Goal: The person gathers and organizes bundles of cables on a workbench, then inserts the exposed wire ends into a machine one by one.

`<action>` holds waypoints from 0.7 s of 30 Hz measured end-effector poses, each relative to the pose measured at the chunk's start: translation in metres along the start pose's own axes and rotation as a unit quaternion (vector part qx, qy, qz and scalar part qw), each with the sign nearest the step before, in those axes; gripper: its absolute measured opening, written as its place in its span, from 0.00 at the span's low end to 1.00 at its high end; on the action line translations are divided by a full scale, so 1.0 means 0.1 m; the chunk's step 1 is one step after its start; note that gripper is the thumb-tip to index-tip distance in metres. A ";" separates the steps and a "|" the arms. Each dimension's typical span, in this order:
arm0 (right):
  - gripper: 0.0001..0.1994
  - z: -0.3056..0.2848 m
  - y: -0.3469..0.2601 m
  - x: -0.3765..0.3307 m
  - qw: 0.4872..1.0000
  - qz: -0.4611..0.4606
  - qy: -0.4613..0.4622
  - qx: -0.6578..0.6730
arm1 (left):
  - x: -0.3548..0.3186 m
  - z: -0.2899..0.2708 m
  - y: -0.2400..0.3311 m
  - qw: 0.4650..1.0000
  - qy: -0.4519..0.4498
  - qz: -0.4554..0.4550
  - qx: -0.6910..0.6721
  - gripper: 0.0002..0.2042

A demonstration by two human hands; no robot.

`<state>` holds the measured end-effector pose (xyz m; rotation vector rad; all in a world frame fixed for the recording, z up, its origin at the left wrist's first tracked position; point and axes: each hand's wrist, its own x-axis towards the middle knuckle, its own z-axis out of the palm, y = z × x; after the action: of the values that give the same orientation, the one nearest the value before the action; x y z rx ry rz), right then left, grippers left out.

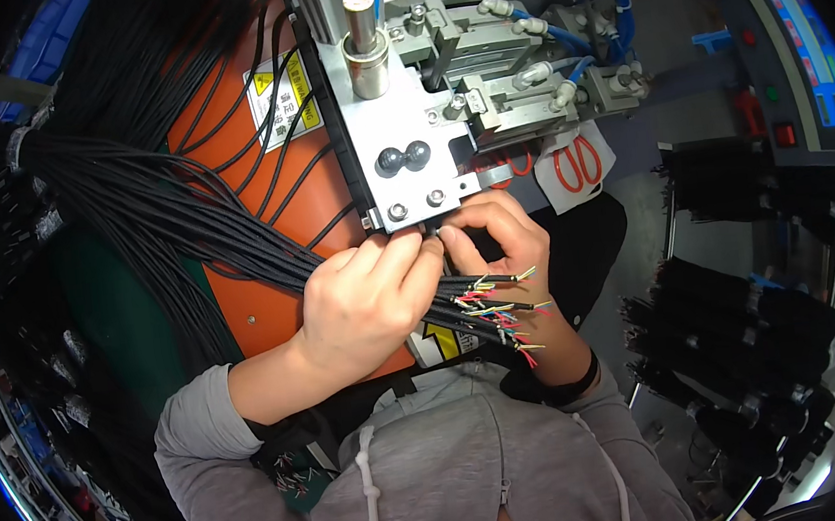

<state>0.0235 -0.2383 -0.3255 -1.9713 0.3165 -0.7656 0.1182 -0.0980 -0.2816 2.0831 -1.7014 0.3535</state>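
Cables [245,239]: slanting across the bench [280,341], stripped ends [497,306] toward its near-right corner.
Left hand [365,291]: closed round them, fingertips at the machine [374,124].
Right hand [511,236]: nearer the ends; whether it pinches anything, cannot tell.

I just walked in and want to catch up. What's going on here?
A person has the left hand and right hand close together at the lower edge of a metal machine. Whatever the fingertips pinch is mostly hidden. Black cables run in from the left, apparently beneath the left hand; coloured wire ends show near the right wrist. Red-handled scissors lie beyond.
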 end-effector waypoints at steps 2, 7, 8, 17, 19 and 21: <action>0.05 -0.02 0.02 -0.06 1.000 0.020 -0.011 0.008 | -0.01 -0.02 -0.02 1.000 0.011 -0.008 -0.014 0.06; 0.06 -0.10 0.11 -0.18 0.950 0.258 -0.052 0.171 | -0.07 -0.14 0.10 0.998 -0.042 -0.025 0.033 0.07; 0.06 -0.10 0.12 -0.19 0.951 0.250 -0.052 0.176 | -0.09 -0.15 0.13 0.997 -0.054 -0.032 0.046 0.07; 0.08 -0.33 0.11 0.03 0.975 -0.017 -0.091 0.202 | -0.11 -0.17 0.03 0.994 -0.074 -0.043 0.070 0.07; 0.09 -0.35 0.06 0.05 0.943 -0.128 -0.157 0.263 | -0.11 -0.20 -0.02 0.995 -0.064 -0.041 0.067 0.07; 0.09 -0.36 0.07 0.02 0.939 -0.126 -0.141 0.286 | -0.10 -0.22 -0.06 0.998 -0.050 0.014 -0.017 0.08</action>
<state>0.0026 -0.2681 -0.3190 -1.5440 -0.3114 -0.6295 0.1231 -0.0777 -0.2683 2.0877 -1.7821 0.2301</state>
